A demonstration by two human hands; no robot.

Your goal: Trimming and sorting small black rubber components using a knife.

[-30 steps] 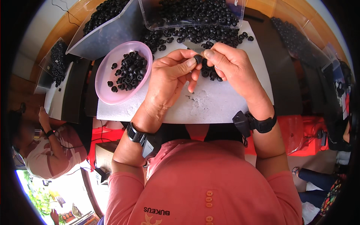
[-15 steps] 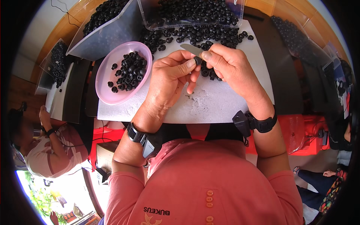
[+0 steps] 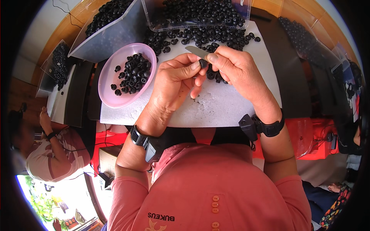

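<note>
Between the thumb and fingers of my left hand (image 3: 173, 77) is a small black knobbed plastic piece (image 3: 202, 63). A knife is gripped in my right hand (image 3: 236, 67); its short metal blade (image 3: 196, 50) points left, just beyond the piece. The right thumb lies against the blade close to the piece, and whether the edge touches it I cannot tell. Both hands are over a white foam sheet (image 3: 235, 111). Loose black pieces (image 3: 214, 75) of the same kind lie below and between the hands, partly hidden by them.
A pink bowl (image 3: 103, 82) with several black pieces stands left of my left hand. Beyond the hands, a heap of pieces (image 3: 202, 35) spreads from a tipped clear bin (image 3: 162, 27). Another bin (image 3: 111, 38) is at the far left. A co-worker (image 3: 58, 154) sits at left.
The black piece has turned slightly in my left fingers, and the lower left fingers have shifted a little. My right hand and the knife stay nearly still. A person's legs at lower right have moved.
</note>
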